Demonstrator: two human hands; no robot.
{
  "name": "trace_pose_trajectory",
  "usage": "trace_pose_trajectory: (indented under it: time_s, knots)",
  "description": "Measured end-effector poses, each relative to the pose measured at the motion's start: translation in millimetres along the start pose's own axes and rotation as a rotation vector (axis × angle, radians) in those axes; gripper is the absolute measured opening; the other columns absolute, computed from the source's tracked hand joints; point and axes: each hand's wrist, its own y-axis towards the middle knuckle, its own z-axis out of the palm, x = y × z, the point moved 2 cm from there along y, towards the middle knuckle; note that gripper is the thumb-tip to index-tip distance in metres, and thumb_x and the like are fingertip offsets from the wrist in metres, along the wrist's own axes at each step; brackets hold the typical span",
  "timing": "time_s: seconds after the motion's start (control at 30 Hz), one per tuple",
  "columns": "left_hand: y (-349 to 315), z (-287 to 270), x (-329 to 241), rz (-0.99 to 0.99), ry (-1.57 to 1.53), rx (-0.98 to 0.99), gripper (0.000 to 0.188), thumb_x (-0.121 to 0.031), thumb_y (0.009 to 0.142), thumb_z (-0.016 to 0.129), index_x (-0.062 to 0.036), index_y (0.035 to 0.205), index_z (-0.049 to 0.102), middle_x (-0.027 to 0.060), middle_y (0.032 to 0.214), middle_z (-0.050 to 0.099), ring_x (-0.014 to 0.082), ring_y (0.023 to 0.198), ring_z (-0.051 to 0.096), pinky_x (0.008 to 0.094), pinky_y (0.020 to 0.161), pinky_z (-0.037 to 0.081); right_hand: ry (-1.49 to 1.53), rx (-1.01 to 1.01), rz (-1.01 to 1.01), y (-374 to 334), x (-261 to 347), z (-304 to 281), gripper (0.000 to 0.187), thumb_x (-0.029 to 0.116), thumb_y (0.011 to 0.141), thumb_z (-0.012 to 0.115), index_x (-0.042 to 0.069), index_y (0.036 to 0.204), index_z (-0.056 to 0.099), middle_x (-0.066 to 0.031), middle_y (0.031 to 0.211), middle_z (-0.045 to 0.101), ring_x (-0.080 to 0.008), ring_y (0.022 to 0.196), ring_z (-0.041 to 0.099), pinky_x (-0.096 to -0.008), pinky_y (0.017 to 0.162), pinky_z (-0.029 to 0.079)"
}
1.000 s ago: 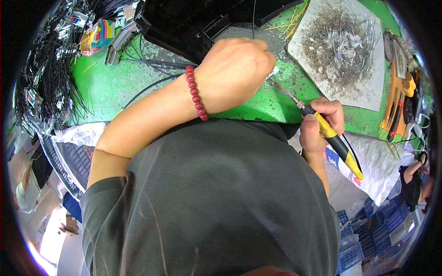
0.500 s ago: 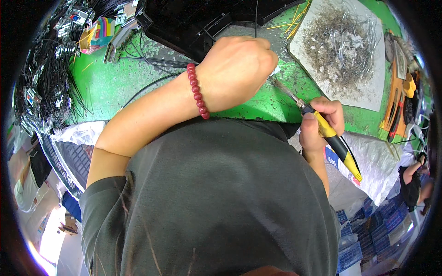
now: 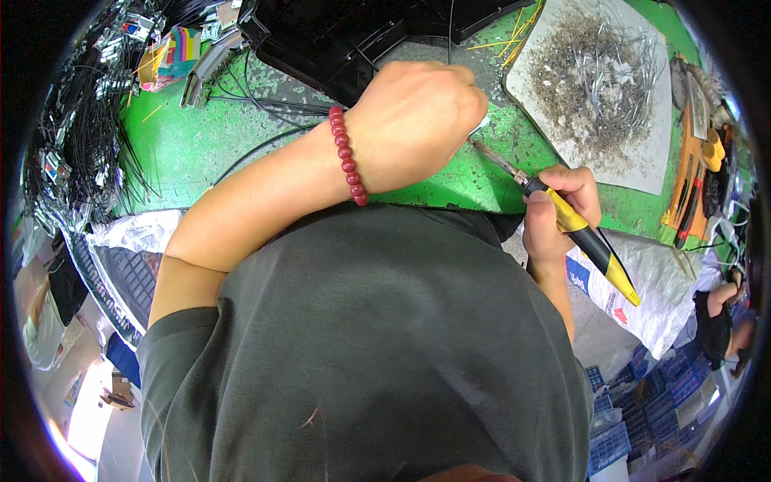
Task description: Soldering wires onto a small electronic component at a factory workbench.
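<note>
My left hand [image 3: 422,124] is curled closed above the green bench [image 3: 193,161], its knuckles toward the right. A small white piece [image 3: 483,123] peeks out past its fingers; the rest of what it grips is hidden. A band of dark red beads [image 3: 347,161] circles that wrist. In my right hand [image 3: 548,233] is a yellow and black soldering iron [image 3: 598,251], pinched between thumb and fingers near its front end. The iron's metal tip points up and left, close beside the closed left fingers. Whether it touches anything there cannot be made out.
A large black casing [image 3: 321,48] lies at the far middle. Right of it, a whitish board [image 3: 654,153] bears dark residue and wire strands. Bundled black cables [image 3: 88,153] crowd the left side. Pliers [image 3: 689,210] lie in an orange holder at the right edge.
The soldering iron has tilted slightly, its rear end moving a little right and its tip a touch up and left. My left hand has barely shifted.
</note>
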Motion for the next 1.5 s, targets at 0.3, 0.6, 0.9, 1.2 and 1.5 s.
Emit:
trace_pose_trajectory:
  time_s: [0.3, 0.6, 0.9, 1.2, 1.5]
  knots:
    - [0, 0, 0, 0.000, 0.009, -0.004, 0.010, -0.009, 0.074, 0.058, -0.0008, 0.071, 0.053, 0.0134, 0.076, 0.054, 0.0324, 0.074, 0.057, 0.0399, 0.065, 0.047, 0.003, -0.016, 0.008, 0, -1, -1, 0.018, 0.010, 0.068, 0.066, 0.001, 0.078, 0.053, -0.0044, 0.070, 0.054, -0.0082, 0.059, 0.047, -0.0215, 0.054, 0.037]
    - [0, 0, -1, 0.000, 0.009, -0.012, 0.011, -0.010, 0.074, 0.058, -0.0007, 0.072, 0.054, 0.0136, 0.076, 0.055, 0.0325, 0.074, 0.057, 0.0402, 0.066, 0.047, 0.230, -0.170, -0.063, 1, 1, 2, 0.021, 0.014, 0.074, 0.059, 0.002, 0.080, 0.044, -0.0100, 0.064, 0.050, -0.0110, 0.053, 0.043, -0.0209, 0.050, 0.035]
    - [1, 0, -1, 0.000, -0.012, -0.016, 0.011, -0.010, 0.074, 0.058, -0.0008, 0.071, 0.054, 0.0138, 0.076, 0.055, 0.0329, 0.075, 0.058, 0.0407, 0.065, 0.047, 0.166, -0.051, -0.053, 7, 7, 16, 0.048, 0.024, 0.087, 0.060, 0.000, 0.123, 0.039, -0.0173, 0.089, 0.063, -0.0136, 0.065, 0.058, -0.0250, 0.063, 0.048]
    - [3, -41, -3, -0.040, -0.395, -0.117, 0.011, -0.009, 0.075, 0.061, 0.0011, 0.075, 0.055, 0.0138, 0.074, 0.055, 0.0293, 0.070, 0.057, 0.0363, 0.060, 0.045, -0.306, 0.233, -0.886, 66, 37, 33, 0.042, -0.003, 0.069, 0.070, 0.011, 0.103, 0.051, -0.0086, 0.083, 0.066, -0.0228, 0.064, 0.062, -0.0310, 0.062, 0.046]
    - [-28, -74, -21, -0.012, -0.018, -0.522, 0.055, 0.004, 0.061, 0.068, -0.0044, 0.113, 0.055, 0.0125, 0.121, 0.050, 0.0256, 0.091, 0.061, 0.0319, 0.068, 0.053, -0.154, 0.063, -0.845, 71, 92, 68, 0.040, -0.008, 0.068, 0.069, 0.008, 0.099, 0.049, -0.0124, 0.079, 0.065, -0.0235, 0.064, 0.062, -0.0311, 0.061, 0.048]
